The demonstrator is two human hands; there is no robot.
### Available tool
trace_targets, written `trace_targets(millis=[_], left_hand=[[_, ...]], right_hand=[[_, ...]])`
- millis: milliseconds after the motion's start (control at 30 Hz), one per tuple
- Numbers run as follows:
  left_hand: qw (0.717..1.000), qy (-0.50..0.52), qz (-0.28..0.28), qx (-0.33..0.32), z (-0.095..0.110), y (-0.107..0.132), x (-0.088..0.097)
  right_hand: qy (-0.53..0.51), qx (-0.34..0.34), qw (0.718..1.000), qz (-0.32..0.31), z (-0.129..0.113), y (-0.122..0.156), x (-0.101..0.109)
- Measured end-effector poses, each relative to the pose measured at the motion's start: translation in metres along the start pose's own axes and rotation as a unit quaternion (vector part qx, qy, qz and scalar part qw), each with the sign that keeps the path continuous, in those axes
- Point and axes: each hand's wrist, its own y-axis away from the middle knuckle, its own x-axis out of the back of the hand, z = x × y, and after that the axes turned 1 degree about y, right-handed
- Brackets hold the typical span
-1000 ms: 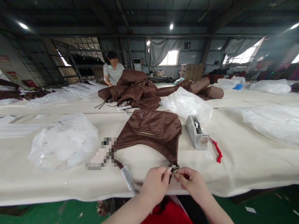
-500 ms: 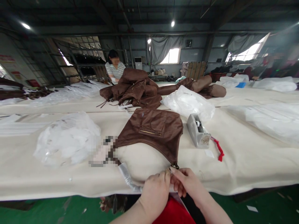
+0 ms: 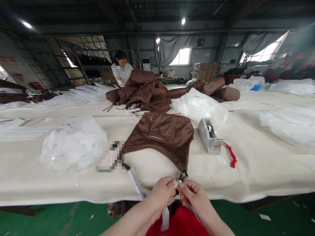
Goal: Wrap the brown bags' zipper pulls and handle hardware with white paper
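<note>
A brown handbag (image 3: 159,131) with a zipped pocket lies flat on the cream-covered table, its strap end towards me. Part of the strap is sleeved in a whitish wrap (image 3: 135,182), which curves down to the table's front edge. By the metal buckle (image 3: 184,175), my left hand (image 3: 162,193) pinches a small piece of white wrap. My right hand (image 3: 193,193) is closed beside it, fingertips touching the same spot just below the buckle; what lies between them is mostly hidden. A loose white strip (image 3: 165,219) hangs below my left hand.
A grey tape dispenser (image 3: 209,137) with a red cord (image 3: 231,156) stands right of the bag. Clear plastic bags (image 3: 73,142) lie left. Beyond are another plastic bag (image 3: 199,106) and piled brown bags (image 3: 140,90). A person (image 3: 121,70) in a striped top works behind the pile.
My hands have shifted slightly apart and the left wrist has turned, so white wrap shows between the fingertips. A white strip now hangs below the left hand. The bag stays in place.
</note>
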Motion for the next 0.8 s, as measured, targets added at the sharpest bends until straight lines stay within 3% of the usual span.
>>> trace_targets(millis=[100,200,267,333,467,533,600,700,800], left_hand=[[0.988,0.120,-0.075,0.057,0.004,0.001,0.006],[0.959,0.185,-0.182,0.115,0.004,-0.001,0.014],[0.946,0.164,-0.248,0.126,0.002,-0.006,0.016],[0.963,0.069,-0.252,0.068,0.001,-0.010,0.014],[0.980,-0.096,-0.165,-0.065,0.017,-0.005,0.016],[0.966,-0.198,-0.070,-0.148,0.030,-0.005,0.031],[0.906,-0.328,0.063,-0.259,0.035,-0.014,0.053],[0.785,-0.452,0.221,-0.362,0.021,-0.044,0.081],[0.697,-0.535,0.288,-0.381,-0.005,-0.071,0.091]], right_hand=[[0.008,0.005,1.000,0.011,0.000,-0.002,-0.002],[0.028,-0.017,0.999,0.038,0.002,-0.007,-0.005],[0.065,-0.037,0.995,0.062,0.004,-0.012,-0.005],[0.124,-0.027,0.988,0.087,0.005,-0.016,-0.002],[0.239,0.075,0.961,0.119,-0.014,-0.011,0.026],[0.248,0.125,0.947,0.162,-0.036,-0.006,0.054],[0.249,0.157,0.928,0.230,-0.064,-0.007,0.092],[0.304,0.160,0.883,0.320,-0.105,-0.032,0.154],[0.402,0.172,0.829,0.350,-0.135,-0.083,0.207]])
